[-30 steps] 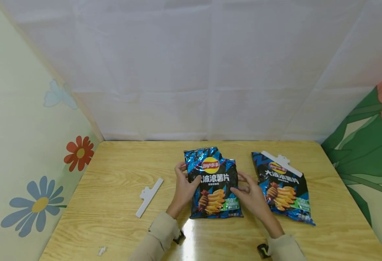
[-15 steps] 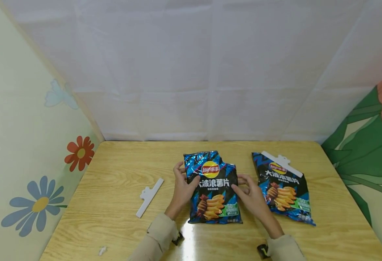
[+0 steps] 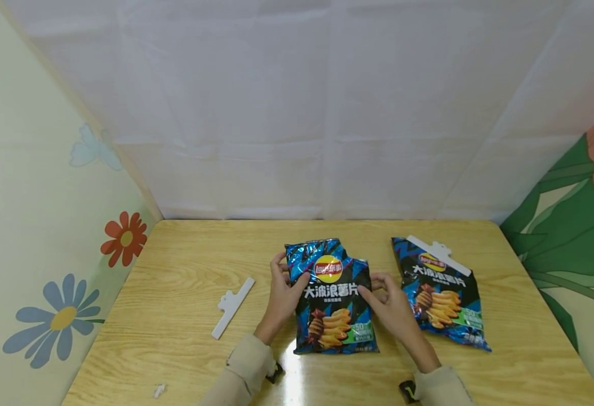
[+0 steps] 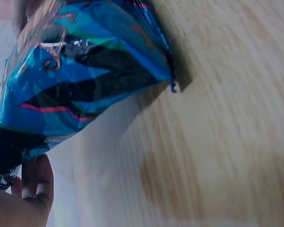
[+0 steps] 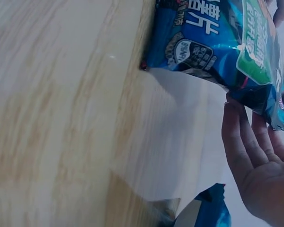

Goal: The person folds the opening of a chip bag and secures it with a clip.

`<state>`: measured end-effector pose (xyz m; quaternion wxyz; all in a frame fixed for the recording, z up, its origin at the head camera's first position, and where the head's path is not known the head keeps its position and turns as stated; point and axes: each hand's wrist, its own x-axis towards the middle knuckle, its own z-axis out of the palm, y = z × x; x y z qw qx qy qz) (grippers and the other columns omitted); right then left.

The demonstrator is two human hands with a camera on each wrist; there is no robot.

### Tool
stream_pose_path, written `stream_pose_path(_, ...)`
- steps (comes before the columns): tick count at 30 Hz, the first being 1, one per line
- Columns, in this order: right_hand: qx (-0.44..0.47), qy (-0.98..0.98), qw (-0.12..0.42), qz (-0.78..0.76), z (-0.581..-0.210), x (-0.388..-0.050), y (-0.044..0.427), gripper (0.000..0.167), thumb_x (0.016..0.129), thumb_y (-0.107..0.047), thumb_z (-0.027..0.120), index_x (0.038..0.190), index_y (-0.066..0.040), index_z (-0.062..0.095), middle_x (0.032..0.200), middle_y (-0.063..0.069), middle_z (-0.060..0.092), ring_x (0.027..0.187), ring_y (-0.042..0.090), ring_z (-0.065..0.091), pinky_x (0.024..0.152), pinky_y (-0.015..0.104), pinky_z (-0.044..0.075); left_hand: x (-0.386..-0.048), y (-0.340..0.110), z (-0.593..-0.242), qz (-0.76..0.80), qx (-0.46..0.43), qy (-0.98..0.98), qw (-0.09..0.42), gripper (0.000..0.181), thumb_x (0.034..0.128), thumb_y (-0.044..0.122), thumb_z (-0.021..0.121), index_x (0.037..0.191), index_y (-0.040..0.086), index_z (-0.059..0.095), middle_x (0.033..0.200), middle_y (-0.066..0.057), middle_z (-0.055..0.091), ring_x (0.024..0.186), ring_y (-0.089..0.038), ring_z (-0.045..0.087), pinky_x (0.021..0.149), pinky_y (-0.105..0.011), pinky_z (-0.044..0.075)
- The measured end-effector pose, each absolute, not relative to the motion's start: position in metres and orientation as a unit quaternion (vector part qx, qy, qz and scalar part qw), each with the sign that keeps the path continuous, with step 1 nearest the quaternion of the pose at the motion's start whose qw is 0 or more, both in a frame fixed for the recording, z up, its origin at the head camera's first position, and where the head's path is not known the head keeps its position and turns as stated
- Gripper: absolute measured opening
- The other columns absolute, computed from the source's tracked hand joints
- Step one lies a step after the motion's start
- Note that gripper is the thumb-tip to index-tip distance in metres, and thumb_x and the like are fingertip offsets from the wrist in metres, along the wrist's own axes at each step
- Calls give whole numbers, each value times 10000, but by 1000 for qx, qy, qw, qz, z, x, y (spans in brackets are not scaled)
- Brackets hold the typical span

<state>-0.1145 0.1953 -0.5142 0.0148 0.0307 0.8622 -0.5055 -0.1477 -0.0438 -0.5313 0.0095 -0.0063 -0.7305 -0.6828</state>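
Our left thumb (image 3: 303,280) lies on the front of the chip bag (image 3: 332,304) while the fingers of that left hand (image 3: 286,296) go behind its left edge, so the edge is pinched between them. Our right hand (image 3: 394,309) grips the other edge the same way, thumb in front and fingers behind; in the right wrist view those fingers reach under the bag side by side. How hard either hand squeezes we cannot tell.

The bag is between our hands, front towards us, its upper part raised off the table (image 3: 185,254) and its lower edge close to the wood. Whether that edge bears weight is hard to tell. A notch is missing from the top right, so we judge it best to hold that end higher than the bottom and handle it gently, lest anything slip out. Even, light pressure at matching heights should stop the slick film creasing or twisting, and a firm squeeze could crush what is inside.

Farther out, a loose white clip (image 3: 233,307) lies left of our left hand, near enough to mind that sleeve. Right of our right hand lies a second bag (image 3: 444,304), a white bar clip (image 3: 439,255) across its upper part; we need our right forearm clear of it.
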Motion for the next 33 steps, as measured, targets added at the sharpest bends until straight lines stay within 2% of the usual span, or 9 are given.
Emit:
stream_pose_path(4,37,868,10,-495,-513,-114,193,537,960,-410,642,1315,-40,485,1237,213,589,1034,364,687,727,293,545,-147,-46,-531,-683,-10,-730,7,676,965,231,637,1495,115,233,1190,-166,470,895,-178,580,756,-321,566)
stream_pose_path(9,39,861,-1,-506,-510,-115,189,498,943,-353,683,1260,-16,499,1247,232,579,1028,338,686,728,256,540,-147,-48,-530,-691,-25,-723,-4,616,987,250,616,1480,120,271,1278,-192,495,991,-232,627,798,-355,584)
stream_pose_path(12,38,856,-1,-516,-509,-115,186,498,933,-322,700,1249,3,495,1251,241,564,977,301,689,703,233,534,-148,-50,-530,-698,-35,-715,-10,564,992,252,610,1440,115,295,1289,-211,531,1006,-261,658,818,-366,586)
stream_pose_path(15,36,858,4,-513,-509,-116,184,516,929,-316,706,1267,9,489,1270,236,551,902,233,661,678,219,517,-148,-51,-532,-699,-35,-714,-14,526,987,257,618,1397,117,320,1255,-206,567,977,-238,670,818,-352,583)
stream_pose_path(18,29,861,4,-507,-511,-117,184,531,922,-313,717,1278,13,496,1271,237,562,761,149,579,622,223,482,-148,-52,-532,-705,-35,-708,-18,512,980,250,627,1379,125,330,1226,-202,586,937,-220,675,799,-353,584)
stream_pose_path(23,23,858,5,-514,-511,-116,184,526,920,-312,719,1280,5,504,1242,236,588,722,139,568,599,241,481,-147,-53,-530,-709,-42,-704,-21,515,982,222,623,1388,127,322,1247,-210,583,930,-220,680,793,-351,584)
stream_pose_path(25,24,853,8,-521,-511,-115,183,516,920,-308,719,1277,-1,507,1233,231,596,772,158,608,624,245,506,-147,-53,-529,-709,-47,-703,-18,528,984,212,620,1402,124,309,1283,-209,571,967,-234,674,813,-345,579)
stream_pose_path(28,22,851,9,-524,-512,-115,184,509,915,-297,726,1269,-1,512,1225,236,607,737,126,592,611,242,499,-147,-52,-528,-710,-53,-702,-13,547,985,197,616,1416,124,288,1321,-207,560,1012,-264,666,831,-355,577)
stream_pose_path(33,20,861,10,-508,-513,-116,184,487,912,-296,729,1244,-6,521,1200,227,619,631,94,444,557,233,412,-148,-51,-528,-706,-48,-706,-5,559,975,169,618,1418,123,281,1313,-209,560,1020,-267,654,835,-346,573)
